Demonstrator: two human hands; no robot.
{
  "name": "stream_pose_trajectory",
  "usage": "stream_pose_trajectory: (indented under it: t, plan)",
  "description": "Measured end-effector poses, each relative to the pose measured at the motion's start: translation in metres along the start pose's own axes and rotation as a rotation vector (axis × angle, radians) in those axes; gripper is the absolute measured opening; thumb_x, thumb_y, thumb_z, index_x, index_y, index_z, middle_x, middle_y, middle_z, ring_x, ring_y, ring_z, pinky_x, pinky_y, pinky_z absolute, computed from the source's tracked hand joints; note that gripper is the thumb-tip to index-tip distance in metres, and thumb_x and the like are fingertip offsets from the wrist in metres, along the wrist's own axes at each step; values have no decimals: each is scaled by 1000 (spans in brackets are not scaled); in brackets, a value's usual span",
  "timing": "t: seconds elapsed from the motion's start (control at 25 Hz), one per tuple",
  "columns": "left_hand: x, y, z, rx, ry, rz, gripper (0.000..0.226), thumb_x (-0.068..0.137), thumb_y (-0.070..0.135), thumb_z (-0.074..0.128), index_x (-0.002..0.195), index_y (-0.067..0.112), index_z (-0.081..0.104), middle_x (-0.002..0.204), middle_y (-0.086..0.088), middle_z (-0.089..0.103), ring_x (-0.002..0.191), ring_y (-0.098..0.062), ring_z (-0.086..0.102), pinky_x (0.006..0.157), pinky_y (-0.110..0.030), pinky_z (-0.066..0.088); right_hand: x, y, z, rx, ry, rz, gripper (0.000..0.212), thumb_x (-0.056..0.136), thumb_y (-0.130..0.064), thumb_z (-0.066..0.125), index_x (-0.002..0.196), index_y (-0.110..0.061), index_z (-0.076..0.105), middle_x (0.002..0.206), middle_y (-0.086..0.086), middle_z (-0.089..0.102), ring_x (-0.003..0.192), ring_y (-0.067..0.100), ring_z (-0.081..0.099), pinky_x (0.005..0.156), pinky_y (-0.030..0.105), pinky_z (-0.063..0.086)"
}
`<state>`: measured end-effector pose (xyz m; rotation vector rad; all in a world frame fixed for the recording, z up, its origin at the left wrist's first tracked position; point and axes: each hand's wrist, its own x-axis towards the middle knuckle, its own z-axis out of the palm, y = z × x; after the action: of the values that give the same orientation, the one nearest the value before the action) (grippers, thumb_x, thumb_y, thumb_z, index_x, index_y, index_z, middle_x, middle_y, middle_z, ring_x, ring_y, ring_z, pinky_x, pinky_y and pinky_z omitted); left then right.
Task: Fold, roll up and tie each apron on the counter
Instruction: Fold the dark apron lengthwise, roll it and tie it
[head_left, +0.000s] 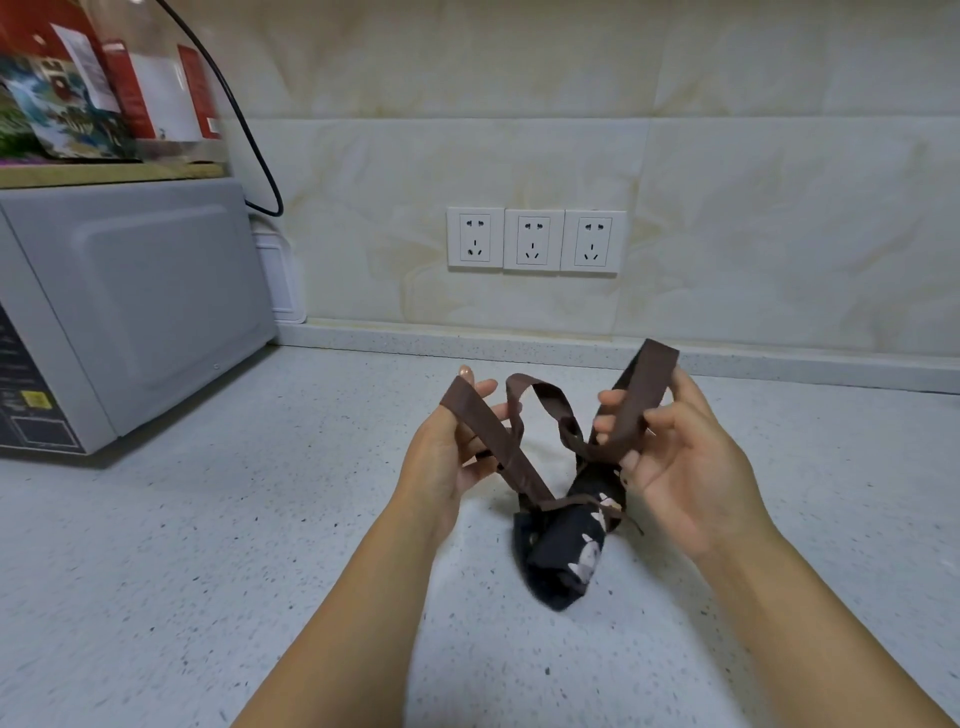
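Observation:
A dark apron with pale printed shapes lies rolled into a tight bundle on the speckled white counter, between my forearms. Brown straps wrap its middle and rise in a V. My left hand holds the left brown strap, which loops over my thumb and runs down to the roll. My right hand grips the right brown strap with curled fingers, its end sticking up past my fingers. A third loop of strap arches between my hands.
A grey microwave stands at the left with boxes and packets on top. A black cable hangs behind it. Three white wall sockets sit on the tiled wall above the counter's back edge.

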<state>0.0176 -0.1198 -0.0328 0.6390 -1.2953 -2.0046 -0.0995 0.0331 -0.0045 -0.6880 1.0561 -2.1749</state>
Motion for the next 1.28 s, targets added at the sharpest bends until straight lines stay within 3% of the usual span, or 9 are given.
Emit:
stream_pose_trajectory:
  t: [0.12, 0.24, 0.36, 0.48, 0.6, 0.72, 0.8, 1.08, 1.28]
  plan:
    - [0, 0, 0, -1, -52, -19, 60, 81, 65, 52, 117, 19, 65, 109, -12, 72, 104, -26, 67, 103, -46, 45, 1, 2, -2, -160, 97, -67, 68, 85, 20, 39, 135, -26, 47, 107, 14, 68, 95, 25, 70, 82, 36, 59]
    - [-2, 1, 0, -32, -134, -32, 67, 76, 67, 56, 121, 18, 64, 116, -15, 69, 105, -26, 64, 109, -53, 38, 0, 6, -1, -664, 324, -231, 57, 83, 3, 63, 117, -40, 48, 105, 1, 63, 78, 1, 64, 77, 20, 55]
    - [-4, 1, 1, -67, -219, -39, 73, 70, 66, 64, 121, 15, 64, 120, -19, 66, 107, -30, 60, 107, -53, 36, 3, 7, -6, -789, 508, -329, 57, 76, -12, 74, 114, -31, 36, 119, 6, 46, 97, 8, 52, 72, 14, 40]
    - [-8, 1, 5, -72, -298, -39, 70, 67, 62, 64, 117, 13, 66, 114, -17, 68, 99, -26, 63, 101, -51, 40, 6, 4, -5, -668, 418, -251, 69, 78, -19, 75, 126, -33, 28, 128, -1, 45, 114, 10, 51, 76, 16, 39]
    - [-10, 3, 8, -79, -344, -42, 70, 68, 59, 63, 119, 12, 65, 108, -16, 69, 94, -24, 65, 97, -47, 44, 6, 3, -3, -628, 293, -131, 56, 87, -16, 66, 128, -41, 38, 109, 5, 63, 101, 12, 61, 80, 25, 47]
    - [-13, 4, 9, -73, -356, -32, 62, 76, 54, 59, 122, 12, 63, 104, -14, 69, 93, -24, 65, 96, -46, 46, 1, 1, 0, -582, 209, -148, 24, 91, -11, 59, 95, -34, 64, 83, 7, 59, 80, 21, 58, 78, 36, 46]
    - [-12, 4, 11, -67, -344, -10, 58, 75, 51, 66, 120, 15, 66, 102, -11, 67, 93, -24, 64, 96, -46, 47, -1, 0, 3, -582, 219, -165, 31, 90, -1, 52, 71, -23, 62, 73, -3, 57, 72, 19, 51, 67, 30, 40]
    - [-28, -4, 27, 501, -486, 207, 82, 73, 20, 79, 135, 55, 39, 123, 18, 61, 113, -6, 61, 97, -31, 50, 1, 10, 13, -957, 343, -60, 13, 89, -16, 49, 98, -25, 50, 84, -4, 61, 75, 20, 60, 69, 40, 48]
    - [-25, -9, 33, 484, -303, 316, 55, 74, 1, 76, 113, 38, 65, 108, 12, 69, 98, -5, 67, 80, -20, 53, -3, 10, 18, -901, 246, -32, 8, 84, -13, 58, 89, -18, 55, 78, -2, 63, 69, 17, 58, 62, 34, 48]
